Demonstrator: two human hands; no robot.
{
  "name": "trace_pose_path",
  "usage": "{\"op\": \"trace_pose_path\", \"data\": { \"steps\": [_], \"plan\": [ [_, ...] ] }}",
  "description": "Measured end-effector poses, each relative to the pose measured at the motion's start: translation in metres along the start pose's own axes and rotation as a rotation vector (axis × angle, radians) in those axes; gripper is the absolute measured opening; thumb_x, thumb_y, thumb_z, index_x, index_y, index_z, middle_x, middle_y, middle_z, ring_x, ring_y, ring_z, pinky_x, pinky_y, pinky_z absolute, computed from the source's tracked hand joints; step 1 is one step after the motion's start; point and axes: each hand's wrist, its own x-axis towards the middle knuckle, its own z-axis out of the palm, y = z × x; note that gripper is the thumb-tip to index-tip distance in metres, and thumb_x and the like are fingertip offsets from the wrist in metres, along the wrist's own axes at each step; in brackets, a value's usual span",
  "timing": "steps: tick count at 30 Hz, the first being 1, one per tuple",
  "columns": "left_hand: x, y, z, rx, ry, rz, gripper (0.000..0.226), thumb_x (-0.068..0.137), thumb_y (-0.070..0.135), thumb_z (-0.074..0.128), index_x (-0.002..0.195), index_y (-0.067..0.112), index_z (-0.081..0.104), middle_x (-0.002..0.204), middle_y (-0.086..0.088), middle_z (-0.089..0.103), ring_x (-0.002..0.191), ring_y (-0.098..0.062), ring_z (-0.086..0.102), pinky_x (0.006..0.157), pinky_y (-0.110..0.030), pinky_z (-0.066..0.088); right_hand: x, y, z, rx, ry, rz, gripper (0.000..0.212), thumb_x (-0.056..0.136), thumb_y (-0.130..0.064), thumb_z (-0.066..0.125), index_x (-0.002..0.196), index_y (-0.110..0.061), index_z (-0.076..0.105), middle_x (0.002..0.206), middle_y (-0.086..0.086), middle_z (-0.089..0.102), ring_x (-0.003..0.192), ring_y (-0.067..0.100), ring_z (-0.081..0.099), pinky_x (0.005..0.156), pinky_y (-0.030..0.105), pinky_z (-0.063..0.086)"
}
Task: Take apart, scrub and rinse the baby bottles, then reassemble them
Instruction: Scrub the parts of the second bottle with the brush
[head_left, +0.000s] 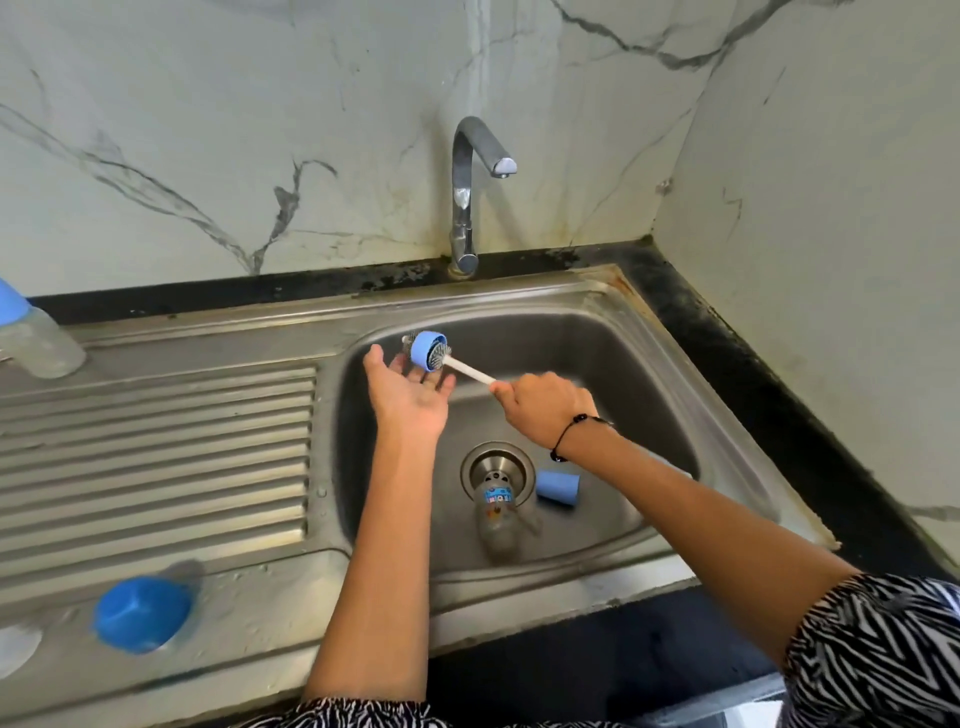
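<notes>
My right hand (543, 408) grips the white handle of a bottle brush (470, 370) over the sink basin (613, 364). The bristle head is pushed through a blue bottle collar ring (422, 349). My left hand (410, 392) is held palm up just under the ring, fingers straight, touching it or nearly so. A clear bottle body (497, 514) lies on its side across the drain, with a blue cap (557, 487) next to it. A second bottle with a blue top (31, 338) stands at the far left on the drainboard.
A chrome tap (465, 197) rises behind the basin with no water running. A blue rounded object (141, 613) sits on the front left of the ribbed drainboard (156, 457). Black counter edging runs along the marble wall and the right side.
</notes>
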Motion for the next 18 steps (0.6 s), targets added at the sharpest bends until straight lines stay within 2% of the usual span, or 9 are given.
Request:
{"op": "trace_pose_path", "data": {
  "steps": [2, 4, 5, 7, 8, 10, 14, 16, 18],
  "plan": [
    [0.003, 0.005, -0.008, -0.043, 0.005, 0.049, 0.046, 0.098, 0.048, 0.029, 0.122, 0.015, 0.051, 0.130, -0.016, 0.051, 0.119, -0.031, 0.050, 0.109, -0.043, 0.028, -0.005, -0.003, -0.006, 0.075, -0.061, -0.062, 0.052, 0.100, -0.048, 0.023, 0.072, -0.013, 0.050, 0.080, 0.007, 0.052, 0.079, 0.027, 0.048, 0.067, 0.031, 0.035],
    [0.003, 0.009, -0.019, -0.147, -0.034, 0.049, 0.048, 0.097, 0.050, 0.025, 0.103, 0.015, 0.057, 0.112, -0.014, 0.061, 0.101, -0.030, 0.058, 0.108, -0.040, 0.033, -0.015, -0.008, -0.003, 0.065, -0.140, -0.130, 0.051, 0.100, -0.048, 0.022, 0.069, -0.013, 0.043, 0.079, 0.008, 0.050, 0.081, 0.027, 0.049, 0.068, 0.031, 0.035],
    [0.001, 0.009, -0.022, -0.204, -0.068, 0.043, 0.052, 0.097, 0.051, 0.024, 0.102, 0.013, 0.058, 0.103, -0.013, 0.064, 0.094, -0.029, 0.062, 0.102, -0.039, 0.041, -0.022, -0.010, 0.001, 0.052, -0.148, -0.134, 0.052, 0.099, -0.049, 0.022, 0.075, -0.013, 0.049, 0.086, 0.011, 0.054, 0.085, 0.029, 0.052, 0.069, 0.030, 0.035],
    [-0.002, 0.006, -0.023, -0.261, -0.094, 0.035, 0.059, 0.096, 0.051, 0.023, 0.099, 0.007, 0.063, 0.079, -0.008, 0.068, 0.070, -0.021, 0.067, 0.074, -0.029, 0.053, -0.031, -0.011, 0.010, 0.015, -0.101, -0.109, 0.054, 0.099, -0.050, 0.021, 0.094, -0.014, 0.061, 0.101, 0.012, 0.062, 0.096, 0.032, 0.057, 0.071, 0.031, 0.035],
    [-0.003, 0.005, -0.021, -0.259, -0.083, 0.031, 0.060, 0.097, 0.050, 0.024, 0.094, 0.007, 0.065, 0.065, -0.004, 0.063, 0.056, -0.017, 0.062, 0.062, -0.024, 0.050, -0.033, -0.011, 0.012, -0.020, -0.066, -0.102, 0.054, 0.099, -0.050, 0.021, 0.101, -0.016, 0.062, 0.105, 0.011, 0.064, 0.098, 0.032, 0.058, 0.071, 0.031, 0.035],
    [-0.005, 0.003, -0.018, -0.232, -0.033, 0.037, 0.059, 0.098, 0.048, 0.021, 0.084, 0.009, 0.062, 0.056, -0.001, 0.053, 0.046, -0.014, 0.052, 0.056, -0.022, 0.041, -0.032, -0.011, 0.013, -0.065, -0.038, -0.096, 0.054, 0.099, -0.050, 0.020, 0.104, -0.016, 0.062, 0.105, 0.010, 0.064, 0.096, 0.032, 0.059, 0.070, 0.031, 0.035],
    [-0.003, -0.001, -0.006, -0.120, 0.044, 0.008, 0.045, 0.100, 0.047, 0.024, 0.087, 0.013, 0.051, 0.090, -0.012, 0.057, 0.073, -0.024, 0.054, 0.078, -0.033, 0.041, -0.021, -0.003, 0.008, -0.078, -0.021, -0.036, 0.054, 0.100, -0.049, 0.021, 0.106, -0.014, 0.061, 0.110, 0.011, 0.063, 0.101, 0.032, 0.058, 0.072, 0.034, 0.036],
    [-0.004, -0.005, 0.000, -0.050, 0.051, -0.019, 0.041, 0.099, 0.045, 0.033, 0.115, 0.012, 0.052, 0.120, -0.018, 0.054, 0.101, -0.029, 0.056, 0.096, -0.038, 0.039, -0.017, 0.002, 0.006, -0.105, 0.000, -0.026, 0.053, 0.100, -0.048, 0.021, 0.107, -0.014, 0.061, 0.111, 0.011, 0.063, 0.102, 0.032, 0.058, 0.072, 0.034, 0.036],
    [-0.008, -0.008, 0.004, 0.005, 0.050, -0.028, 0.044, 0.100, 0.040, 0.037, 0.135, 0.014, 0.043, 0.134, -0.015, 0.049, 0.123, -0.030, 0.049, 0.106, -0.041, 0.034, -0.013, 0.007, 0.003, -0.119, 0.017, -0.019, 0.053, 0.100, -0.047, 0.021, 0.104, -0.014, 0.061, 0.107, 0.011, 0.063, 0.098, 0.030, 0.059, 0.072, 0.033, 0.037]
  ]
}}
